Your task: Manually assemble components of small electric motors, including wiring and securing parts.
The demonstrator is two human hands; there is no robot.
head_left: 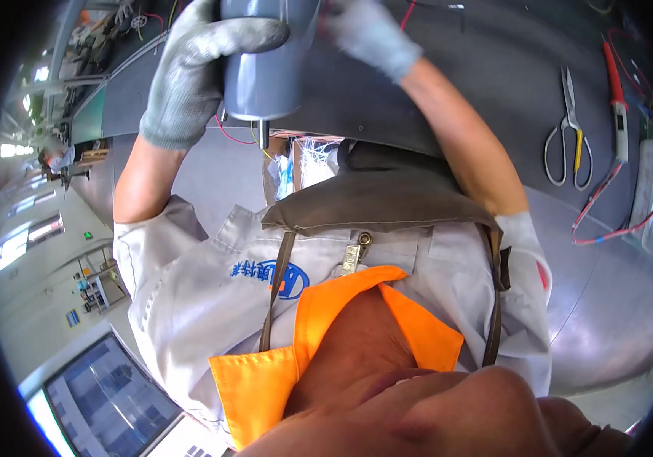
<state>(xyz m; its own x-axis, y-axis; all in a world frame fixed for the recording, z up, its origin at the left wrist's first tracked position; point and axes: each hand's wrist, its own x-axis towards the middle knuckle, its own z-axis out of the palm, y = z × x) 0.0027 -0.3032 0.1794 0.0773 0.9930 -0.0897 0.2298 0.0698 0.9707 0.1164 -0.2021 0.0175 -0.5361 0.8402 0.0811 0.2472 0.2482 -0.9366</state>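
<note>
A smooth grey cylindrical motor (265, 76) stands at the top centre, its short metal shaft (264, 135) pointing toward my body. My left hand (182, 91), in a light grey knit glove, is closed around its left side, the thumb lying across the casing. Just right of the motor is my right hand (376, 39), also gloved. Motion smears its fingers, so I cannot make out what they touch. Thin red and yellow wires (235, 139) show below the motor. The motor's upper end is cut off by the picture's edge.
On the dark worktop (478, 68) to the right lie scissors (570, 126), a red-and-white pen-shaped tool (617, 99) with a cable, and a clear plastic tray (652, 202). Below the table's near edge is a cardboard box (271, 179) with white strands. A screen (109, 396) stands at lower left.
</note>
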